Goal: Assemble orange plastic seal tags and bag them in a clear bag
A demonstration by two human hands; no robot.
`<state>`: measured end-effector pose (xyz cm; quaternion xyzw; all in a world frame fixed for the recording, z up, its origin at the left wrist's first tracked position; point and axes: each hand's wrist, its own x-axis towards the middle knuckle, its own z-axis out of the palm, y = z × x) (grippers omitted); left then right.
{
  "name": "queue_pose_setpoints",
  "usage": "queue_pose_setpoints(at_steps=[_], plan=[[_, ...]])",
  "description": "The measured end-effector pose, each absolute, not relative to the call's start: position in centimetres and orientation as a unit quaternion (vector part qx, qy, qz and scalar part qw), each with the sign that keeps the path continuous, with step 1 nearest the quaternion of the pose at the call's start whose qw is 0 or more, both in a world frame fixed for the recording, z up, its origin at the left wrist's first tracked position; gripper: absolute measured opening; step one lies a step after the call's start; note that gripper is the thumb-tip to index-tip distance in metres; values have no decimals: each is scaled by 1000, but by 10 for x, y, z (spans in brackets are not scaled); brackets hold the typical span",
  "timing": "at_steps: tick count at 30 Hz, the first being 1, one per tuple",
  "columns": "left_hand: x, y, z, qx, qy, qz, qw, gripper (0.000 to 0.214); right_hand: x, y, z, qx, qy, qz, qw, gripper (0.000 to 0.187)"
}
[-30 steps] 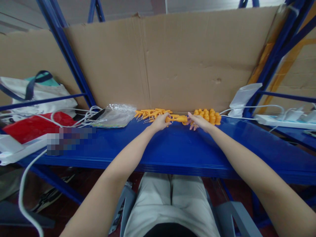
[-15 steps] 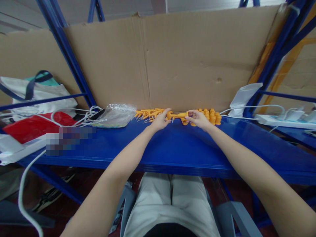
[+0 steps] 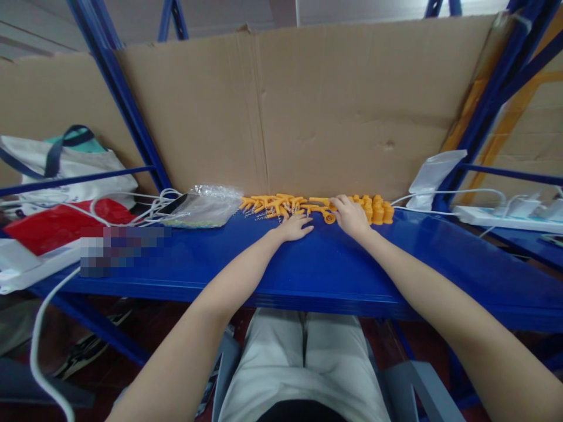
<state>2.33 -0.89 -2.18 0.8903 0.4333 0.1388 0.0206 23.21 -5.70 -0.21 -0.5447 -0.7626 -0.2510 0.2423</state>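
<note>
Orange corkscrews (image 3: 281, 203) lie piled along the cardboard (image 3: 329, 105) on the blue table (image 3: 308, 264). Left hand (image 3: 294, 228), fingers spread, is at their near edge. Right hand (image 3: 350, 215) is curled beside the orange cups (image 3: 380, 211); whether it grips cannot be told.

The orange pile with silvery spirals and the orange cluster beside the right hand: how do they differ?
The spiral pile is a loose jumble of slim, branching pieces; the cluster is tightly packed, with chunkier, rounded pieces. Silvery spirals poke out of the spiral pile; none show on the cluster. Both are orange and rest on the blue table.
</note>
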Motion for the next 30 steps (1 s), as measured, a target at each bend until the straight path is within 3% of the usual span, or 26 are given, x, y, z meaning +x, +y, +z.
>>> queue_pose_setpoints(at_steps=[9,23,30], plan=[[26,1,-28,883,450,132,27,57,216,-56,-9,-525,-779,-322,120,42],[29,3,-29,883,444,155,-13,45,212,-54,-12,-518,-811,-256,93,37],[30,4,-27,884,425,187,-46,30,211,-57,-10,-548,-800,-232,75,40]])
